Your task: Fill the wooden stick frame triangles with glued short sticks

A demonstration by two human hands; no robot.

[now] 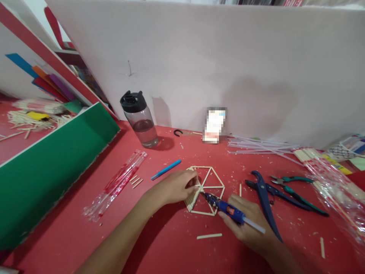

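While right hand (251, 219) grips one glue gun (226, 208), left hand (176, 186) touches one stick frame (212, 187), whether pinching, cannot tell. Also two pliers (263, 193), one bottle (140, 121).

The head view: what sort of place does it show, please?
Probably a craft workspace, at home or school I cannot tell: the right hand holds a glue gun at a stick frame, and pliers lie on the red table.

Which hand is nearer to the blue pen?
Left. The left hand is close beside the blue pen, at the stick frame; the right hand is farther to the right, holding the glue gun.
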